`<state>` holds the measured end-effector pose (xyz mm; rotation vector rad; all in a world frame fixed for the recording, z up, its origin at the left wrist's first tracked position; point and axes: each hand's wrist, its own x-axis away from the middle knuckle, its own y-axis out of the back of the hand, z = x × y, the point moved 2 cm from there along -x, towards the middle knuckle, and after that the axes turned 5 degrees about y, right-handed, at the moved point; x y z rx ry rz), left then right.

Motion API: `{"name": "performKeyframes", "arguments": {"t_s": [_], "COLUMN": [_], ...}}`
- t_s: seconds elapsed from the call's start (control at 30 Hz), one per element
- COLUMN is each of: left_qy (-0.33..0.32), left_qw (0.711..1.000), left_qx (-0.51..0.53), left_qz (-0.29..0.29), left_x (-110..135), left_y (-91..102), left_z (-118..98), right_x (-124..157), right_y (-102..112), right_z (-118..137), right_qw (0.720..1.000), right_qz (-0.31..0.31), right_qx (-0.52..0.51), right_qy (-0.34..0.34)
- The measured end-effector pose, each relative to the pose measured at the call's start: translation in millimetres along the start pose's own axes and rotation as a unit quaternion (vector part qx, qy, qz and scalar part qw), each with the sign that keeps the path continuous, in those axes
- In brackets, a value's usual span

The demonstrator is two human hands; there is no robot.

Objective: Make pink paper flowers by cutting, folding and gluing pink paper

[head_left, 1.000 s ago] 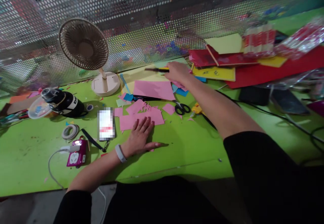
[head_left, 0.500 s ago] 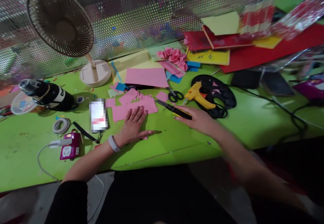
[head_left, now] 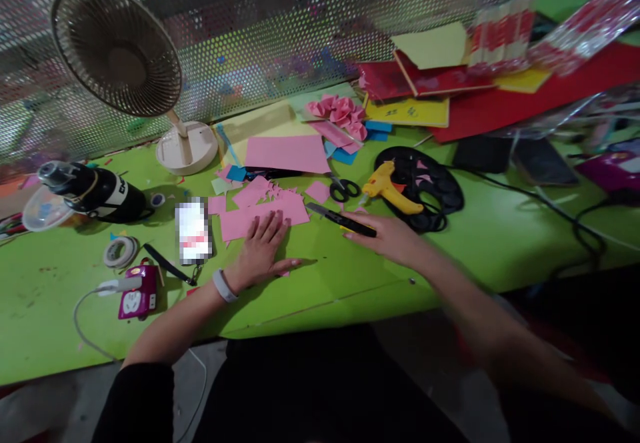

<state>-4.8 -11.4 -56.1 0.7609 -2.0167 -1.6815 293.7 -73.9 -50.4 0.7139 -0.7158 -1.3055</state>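
My left hand (head_left: 263,249) lies flat with its fingers spread, pressing on a strip of pink paper (head_left: 295,211) on the green table. In my right hand (head_left: 387,236) is a black and yellow utility knife (head_left: 345,221), its blade out and pointing left toward the paper's right end. The blade tip is close to that end; whether it touches I cannot tell. Behind the strip lie jagged pink scraps (head_left: 273,189) and a small pink square (head_left: 317,192). Black-handled scissors (head_left: 345,189) rest just beyond the knife.
A yellow glue gun (head_left: 393,189) lies on a black palette-shaped tray (head_left: 450,193). To the left are a phone (head_left: 193,229), a tape roll (head_left: 121,252), a purple power socket (head_left: 139,293), a black bottle (head_left: 107,193) and a fan (head_left: 120,56). Folded pink paper pieces (head_left: 340,111) are at the back.
The whole view shifts slightly. My left hand stays flat on the pink strip, and my right hand keeps the knife in nearly the same spot.
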Motion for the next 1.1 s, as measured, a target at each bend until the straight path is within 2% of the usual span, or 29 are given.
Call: {"name": "performKeyframes", "arguments": {"t_s": [0.57,1.1], "left_qy": [0.005,0.005], "left_qw": [1.000,1.000], "left_qx": [-0.022,-0.021], "left_qz": [0.021,0.012], "left_x": [-0.6,-1.0], "left_y": [2.7,0.7], "left_z": [-1.1,-0.9], "right_x": [-0.5,-1.3], "right_y": [-0.6,-3.9], "right_z": [-5.3,-6.4], "right_qw": [1.000,1.000], "right_qz": [0.004,0.006], "right_qx": [-0.002,0.011], "right_qy": [-0.027,-0.002]}}
